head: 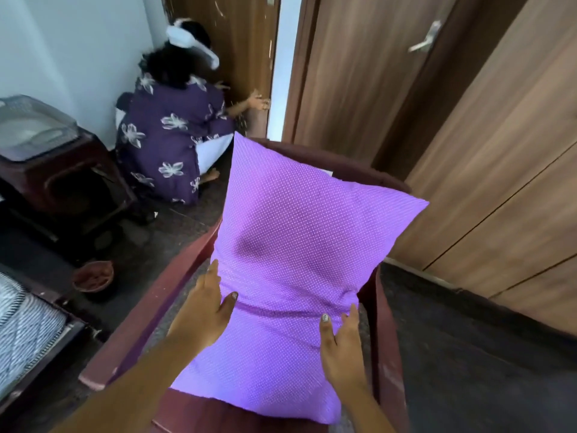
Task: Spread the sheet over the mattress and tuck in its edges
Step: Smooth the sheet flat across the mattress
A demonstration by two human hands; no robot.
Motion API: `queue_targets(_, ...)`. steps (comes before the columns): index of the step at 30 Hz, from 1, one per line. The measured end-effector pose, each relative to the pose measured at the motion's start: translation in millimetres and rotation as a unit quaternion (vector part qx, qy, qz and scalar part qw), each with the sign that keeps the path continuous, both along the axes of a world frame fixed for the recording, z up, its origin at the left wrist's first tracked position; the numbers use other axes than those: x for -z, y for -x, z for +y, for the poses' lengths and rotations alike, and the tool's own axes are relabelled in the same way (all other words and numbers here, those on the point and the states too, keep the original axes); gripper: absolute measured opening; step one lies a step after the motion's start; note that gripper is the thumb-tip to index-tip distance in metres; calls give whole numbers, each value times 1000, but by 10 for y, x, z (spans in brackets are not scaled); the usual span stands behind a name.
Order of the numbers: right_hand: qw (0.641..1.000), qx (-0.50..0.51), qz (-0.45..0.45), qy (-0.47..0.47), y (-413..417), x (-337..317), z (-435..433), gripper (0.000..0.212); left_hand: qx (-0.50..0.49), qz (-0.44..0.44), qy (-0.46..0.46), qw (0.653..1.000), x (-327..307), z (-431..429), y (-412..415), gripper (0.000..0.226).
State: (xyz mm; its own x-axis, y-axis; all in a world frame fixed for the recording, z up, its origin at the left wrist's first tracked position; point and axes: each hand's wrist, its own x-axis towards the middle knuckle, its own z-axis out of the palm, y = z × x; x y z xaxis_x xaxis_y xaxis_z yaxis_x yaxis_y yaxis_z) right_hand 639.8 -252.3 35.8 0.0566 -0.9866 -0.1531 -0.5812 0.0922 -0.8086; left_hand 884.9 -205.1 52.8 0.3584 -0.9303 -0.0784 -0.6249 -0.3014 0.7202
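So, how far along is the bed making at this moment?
Done: nothing can be confirmed; only a striped corner of the bed shows, sheet or bare mattress unclear. In hand: the left hand and right hand hold the purple pillow in the maroon chair. Left: probably spreading and tucking.

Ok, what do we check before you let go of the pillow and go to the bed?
1. Both hands hold pillow: ok, left hand and right hand pinch its sides.
2. Pillow steady in chair: cannot tell.
3. Way to mattress: not ok, a bowl sits on the floor.
4. Crouching person out of the way: ok, by the door.
5. Sheet ready: cannot tell; only a mattress corner shows.
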Motion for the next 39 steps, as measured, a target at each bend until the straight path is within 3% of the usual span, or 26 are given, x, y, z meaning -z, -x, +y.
queue_targets(7, 995, 100, 1, -26, -155, 745, -542, 94, -34, 7, -43, 998, 893, -596, -350, 75)
queue_targets(14, 971, 194, -120, -76, -149, 1235, -778, 102, -92, 106, -59, 988, 1476, -855, -408, 123)
queue_targets(16, 963, 207, -157, -71, -158, 1281, -831, 96, -123, 175, -31, 976, 1550, -945, -421, 124)
queue_targets(19, 954, 217, -202, -38, -181, 1292, -829, 61, -137, 198, -30, 970, 1607, -1037, -452, 96)
queue_targets(21, 942, 234, -240, -19, -179, 1245, -750, 53, -123, 180, -28, 976, 1540, -1023, -437, 75)
queue_targets(28, 916, 273, -287, 56, -99, 775, -300, 42, -87, 245, 40, 965, 938, -692, -326, 51)
queue_targets(33, 896, 324, -293, 78, 45, 147, 25, 45, -79, 206, 91, 971, 266, -534, -197, 41)
queue_targets(39, 860, 385, -297, 151, 441, -735, 579, 32, 51, 174, 120, 976, -629, -602, 141, 40)
